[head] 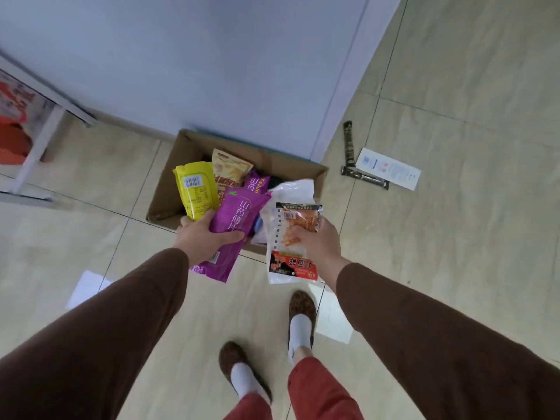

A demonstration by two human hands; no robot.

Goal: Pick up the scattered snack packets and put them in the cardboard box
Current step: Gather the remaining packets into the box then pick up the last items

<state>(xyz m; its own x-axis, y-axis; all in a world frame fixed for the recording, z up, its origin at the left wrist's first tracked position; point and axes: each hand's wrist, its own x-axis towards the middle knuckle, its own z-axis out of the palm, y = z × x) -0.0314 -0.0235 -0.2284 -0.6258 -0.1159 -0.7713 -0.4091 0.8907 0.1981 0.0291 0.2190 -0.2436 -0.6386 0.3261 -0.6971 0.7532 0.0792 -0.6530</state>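
Note:
An open cardboard box (169, 183) stands on the tiled floor against a pale blue wall. My left hand (201, 237) is closed on a bundle of packets held over the box's near edge: a yellow packet (197, 189), a purple packet (239, 225), and a beige-and-red one (227, 171) behind them. My right hand (315, 241) grips a clear packet with a red and orange label (288, 256), with another white packet (295, 189) behind it, above the box's right side. Most of the box's inside is hidden by the packets.
Two dark stick packets (348, 144) and a white flat packet (389, 172) lie on the floor to the right of the box. A white shelf unit (33, 140) with red items stands at the left. My slippered feet (300, 316) are just behind the box.

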